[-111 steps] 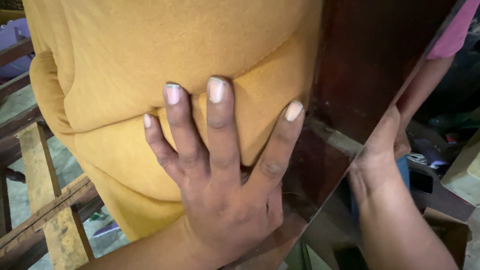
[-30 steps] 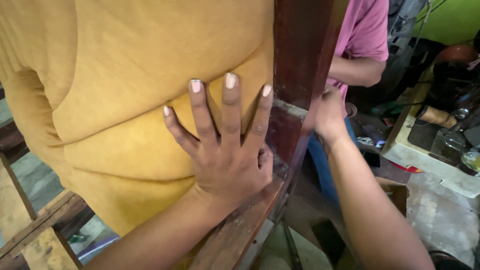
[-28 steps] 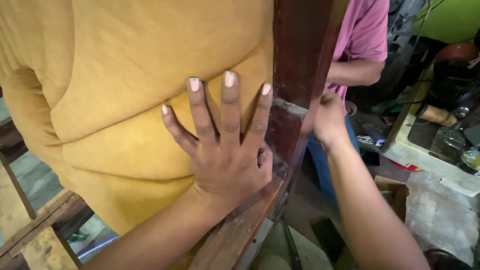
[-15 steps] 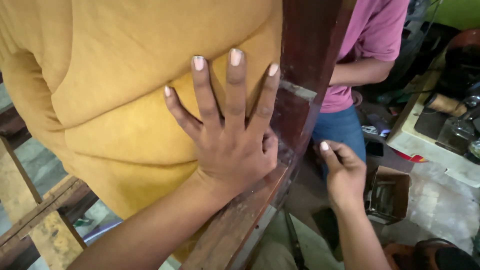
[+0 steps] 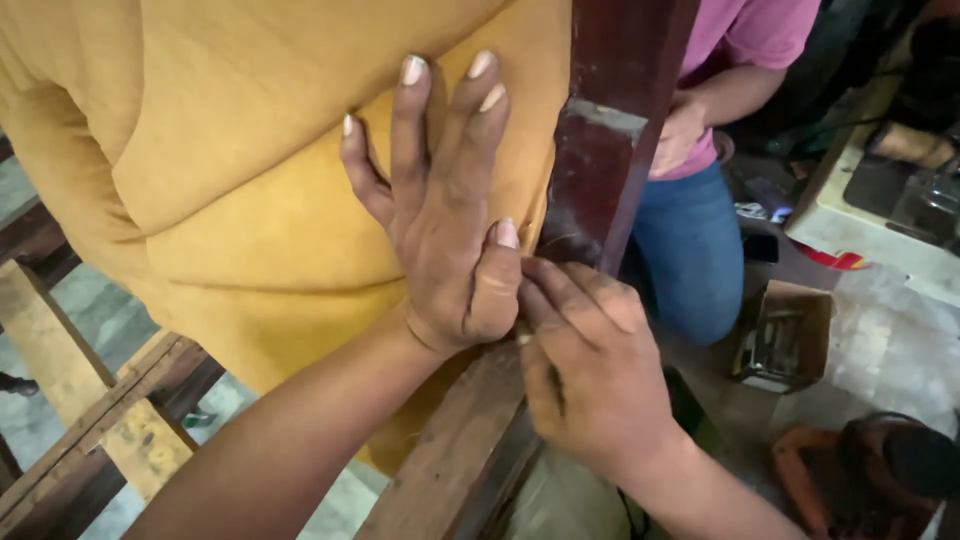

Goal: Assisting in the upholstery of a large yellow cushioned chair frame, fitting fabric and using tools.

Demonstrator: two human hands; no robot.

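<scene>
Left hand (image 5: pixel 440 215) lies open, palm flat on the mustard fabric (image 5: pixel 240 170) stretched over the dark wooden frame (image 5: pixel 610 140). Right hand (image 5: pixel 585 365) pinches the fabric edge at the frame. Covering appears partly fitted; edge unsecured.

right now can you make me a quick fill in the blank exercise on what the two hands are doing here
1. The left hand lies flat on ____-coloured padded fabric.
2. The right hand has its fingertips at the base of the left hand's ____.
3. The dark wooden post stands to the ____ of the fabric.
4. A co-worker behind the post wears a ____ shirt.

Missing words: mustard yellow; thumb; right; pink
</scene>
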